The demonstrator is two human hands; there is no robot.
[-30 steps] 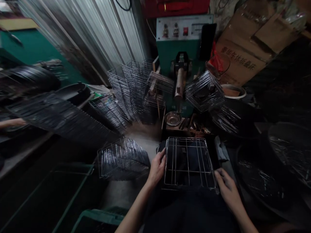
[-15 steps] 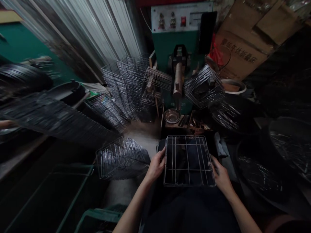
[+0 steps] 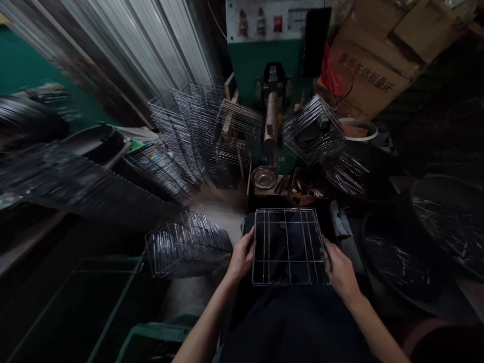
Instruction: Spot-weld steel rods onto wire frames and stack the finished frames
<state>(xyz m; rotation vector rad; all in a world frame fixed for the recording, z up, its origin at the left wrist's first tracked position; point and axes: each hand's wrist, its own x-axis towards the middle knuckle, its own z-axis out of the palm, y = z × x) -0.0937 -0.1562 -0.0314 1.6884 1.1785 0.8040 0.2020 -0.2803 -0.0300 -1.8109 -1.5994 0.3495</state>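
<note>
Surrounded by a dim workshop [image 3: 217,204]. Holding a rack [image 3: 289,261] over the lap [image 3: 287,315] — grasping its left edge with the left hand [image 3: 241,257], its right edge with the right hand [image 3: 341,267]. Facing a bowl [image 3: 263,178] beyond, then — farther off — a green machine [image 3: 255,58].

The bare left forearm [image 3: 209,315] rises from the view's lower edge, slanting inward to the bare left grip [image 3: 241,256], whose fingers are curled. The bare right forearm [image 3: 375,325] slants inward from the other side; the bare right grip [image 3: 341,267] shows its back, fingers bent inward. Both grips face each other, apart.
</note>
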